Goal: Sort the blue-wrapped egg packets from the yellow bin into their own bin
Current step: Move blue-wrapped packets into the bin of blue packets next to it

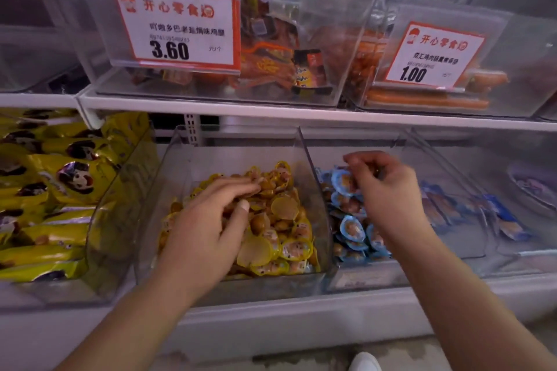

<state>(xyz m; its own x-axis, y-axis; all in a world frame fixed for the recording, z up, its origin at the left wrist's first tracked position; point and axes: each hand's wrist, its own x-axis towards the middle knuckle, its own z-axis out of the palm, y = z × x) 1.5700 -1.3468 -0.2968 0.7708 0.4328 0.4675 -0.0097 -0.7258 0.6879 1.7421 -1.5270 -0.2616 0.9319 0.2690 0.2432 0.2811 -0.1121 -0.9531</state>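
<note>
A clear plastic bin [313, 178] on the lower shelf holds a heap of yellow-wrapped egg packets [283, 232]. My left hand [211, 220] lies palm down in that heap, fingers spread among the packets; whether it grips one is hidden. To its right a second clear bin holds the blue-wrapped egg packets [351, 227]. My right hand [388, 187] hovers over the blue pile with fingers curled and pinched together; any packet between them is too blurred to make out.
Large yellow snack bags [51, 190] fill the bin at the left. Blue long packets [470, 208] lie in a bin at the right. The upper shelf [271, 113] carries clear bins with orange snacks and two price tags. A white shoe [364, 363] shows below.
</note>
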